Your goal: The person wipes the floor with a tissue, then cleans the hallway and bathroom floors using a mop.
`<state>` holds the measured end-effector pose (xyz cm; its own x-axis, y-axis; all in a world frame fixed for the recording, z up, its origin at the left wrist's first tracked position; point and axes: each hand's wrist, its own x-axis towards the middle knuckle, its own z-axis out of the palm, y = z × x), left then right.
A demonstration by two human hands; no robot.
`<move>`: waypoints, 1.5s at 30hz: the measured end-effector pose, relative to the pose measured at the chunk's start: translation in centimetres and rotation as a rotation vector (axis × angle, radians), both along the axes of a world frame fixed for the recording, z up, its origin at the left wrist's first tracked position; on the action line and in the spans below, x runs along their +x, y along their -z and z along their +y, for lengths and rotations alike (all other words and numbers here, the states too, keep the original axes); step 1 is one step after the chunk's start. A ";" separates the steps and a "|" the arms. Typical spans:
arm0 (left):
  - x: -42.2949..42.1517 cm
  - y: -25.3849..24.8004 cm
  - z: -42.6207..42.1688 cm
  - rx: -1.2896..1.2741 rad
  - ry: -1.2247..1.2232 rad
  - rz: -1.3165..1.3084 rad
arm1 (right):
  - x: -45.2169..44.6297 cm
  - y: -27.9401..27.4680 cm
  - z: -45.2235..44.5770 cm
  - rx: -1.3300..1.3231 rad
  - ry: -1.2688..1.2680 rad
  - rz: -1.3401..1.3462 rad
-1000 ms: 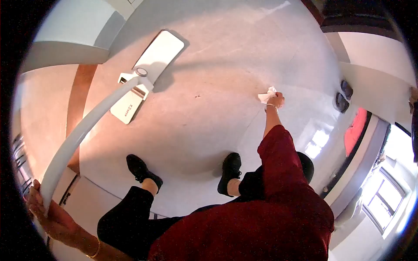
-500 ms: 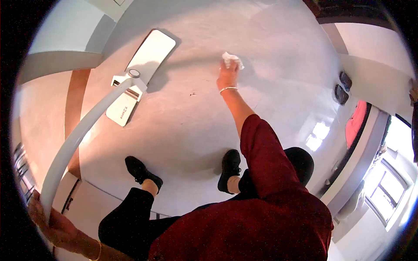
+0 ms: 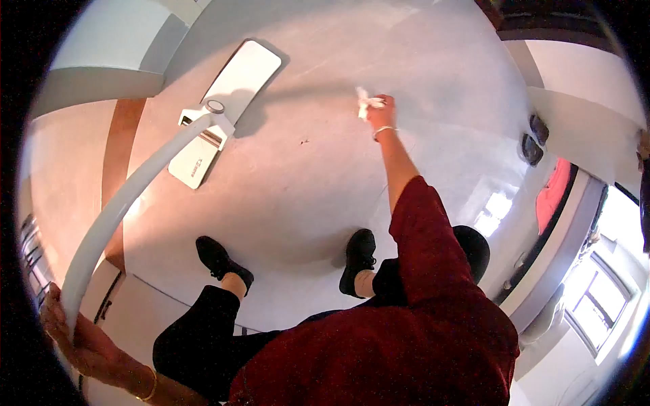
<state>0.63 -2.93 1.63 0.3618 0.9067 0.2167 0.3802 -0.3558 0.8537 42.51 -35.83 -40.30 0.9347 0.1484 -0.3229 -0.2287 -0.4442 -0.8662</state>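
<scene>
A white flat mop [image 3: 242, 71] rests on the floor to the left, its pale pole rising toward me. My left hand [image 3: 81, 342], at the lower left edge, is closed around the upper part of that pole. Farther out, my right hand [image 3: 386, 110] is closed on a crumpled white tissue [image 3: 366, 106], which sticks out on its left side. Whether the tissue touches the floor I cannot tell. Some small dark debris [image 3: 304, 142] lies on the floor between the mop and my right hand.
My black shoes stand on the pale glossy floor [image 3: 305, 210]. A pair of dark slippers [image 3: 533, 140] lies at the right by the wall. A pink cloth [image 3: 552, 193] is near the ledge, with a window [image 3: 598, 301] beyond. A wall corner [image 3: 98, 88] juts in at the upper left.
My right hand has shifted to the right and turned, so the tissue now shows at its left instead of ahead of the fingers. The left hand keeps its hold on the mop.
</scene>
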 end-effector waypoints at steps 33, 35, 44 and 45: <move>-0.2 -0.6 2.7 -0.028 -0.071 -0.248 | 5.3 -0.1 -17.6 -0.706 0.446 0.205; -0.2 -0.6 2.9 0.024 -0.045 -0.157 | 3.7 4.3 -21.6 -0.639 0.509 0.167; -0.2 -1.1 2.3 0.153 -0.006 0.056 | -4.5 4.9 2.3 -0.372 -0.114 -0.653; -0.3 -1.2 2.0 0.170 0.005 0.093 | -4.3 4.9 3.1 -0.381 -0.114 -0.609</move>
<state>0.37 -0.94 2.85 0.3921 0.8578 0.3322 0.4521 -0.4942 0.7425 38.22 -32.76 -45.25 0.9505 0.2367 0.2013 0.3107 -0.7329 -0.6053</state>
